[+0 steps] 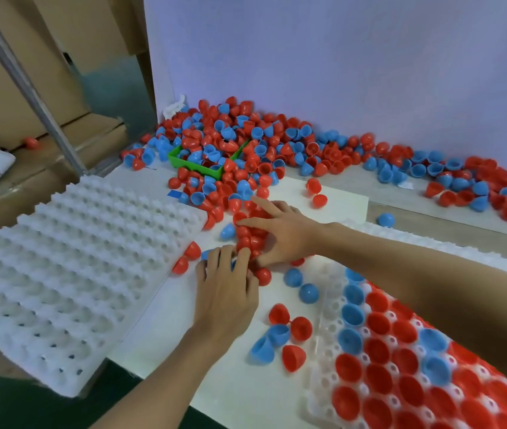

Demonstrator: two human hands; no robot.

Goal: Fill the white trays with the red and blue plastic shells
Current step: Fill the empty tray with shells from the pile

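Gathering a small cluster of red plastic half-shells (250, 235) between them, both hands meet at the table's middle. The left hand (225, 292) curls its fingers onto the near edge; the right hand (277, 233) spreads loosely over the far side. The empty white dimpled tray (69, 267) lies left, the half-filled white tray (332, 360) right.

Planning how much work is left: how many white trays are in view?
2: an empty white tray on the left, and a partly filled white tray on the right under the right forearm, which hides part of it.
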